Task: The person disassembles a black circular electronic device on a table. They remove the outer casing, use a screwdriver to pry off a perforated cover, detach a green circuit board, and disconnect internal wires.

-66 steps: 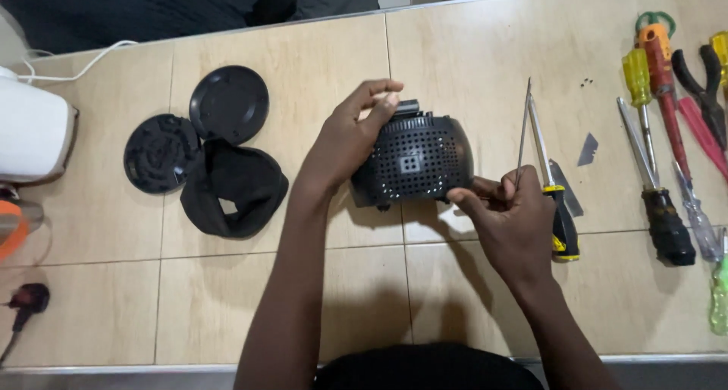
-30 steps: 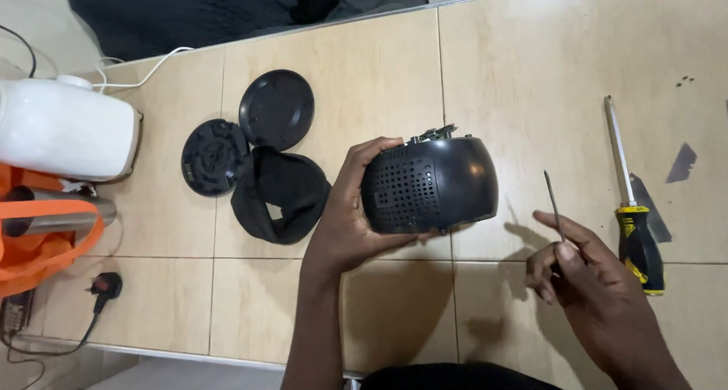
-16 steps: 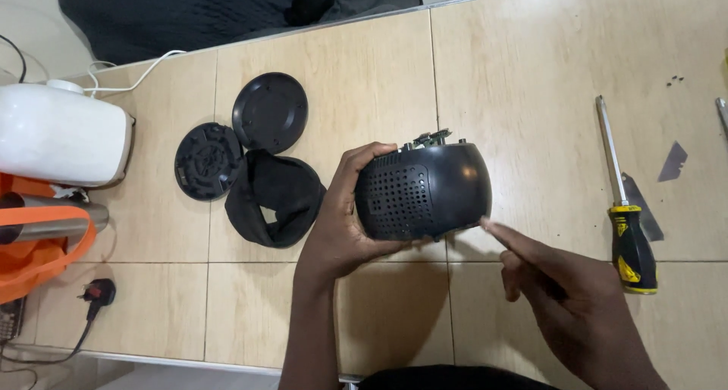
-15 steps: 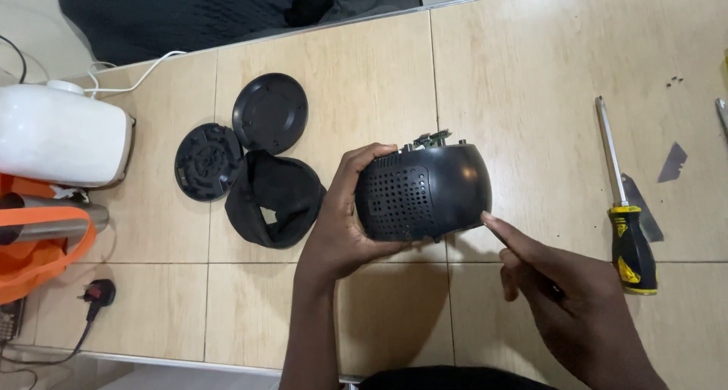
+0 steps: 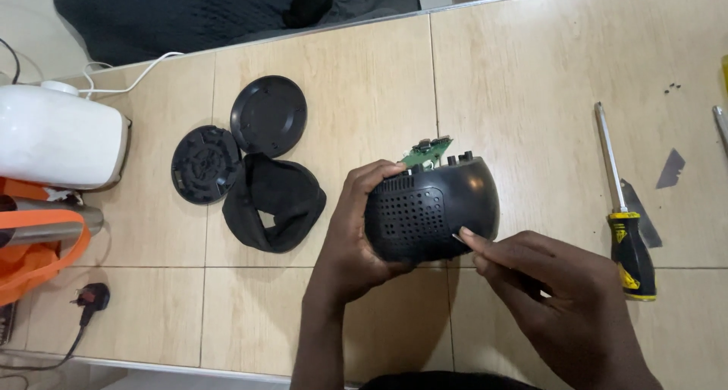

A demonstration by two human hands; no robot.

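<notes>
Gripped from its left side, a rounded black speaker housing (image 5: 432, 212) is held just above the tiled tabletop (image 5: 531, 79) by the left hand (image 5: 356, 238), whose fingers are curled over the top edge and whose thumb is tucked beneath. A perforated grille is turned toward the camera, and a small green circuit board (image 5: 426, 150) is seen sticking out of the housing's upper edge. The right hand (image 5: 553, 284) is pinched closed, its fingertips (image 5: 474, 242) pressed against the lower right rim of the housing; whether a thin tool is held between them cannot be told. Well to the right, a yellow-and-black screwdriver (image 5: 626, 216) is laid on the tiles, with a grey blade (image 5: 671, 169) near it. To the left are placed two round black discs (image 5: 235, 140) and a crumpled black fabric sleeve (image 5: 273, 204). A white appliance (image 5: 57, 136) is set at the far left edge.
</notes>
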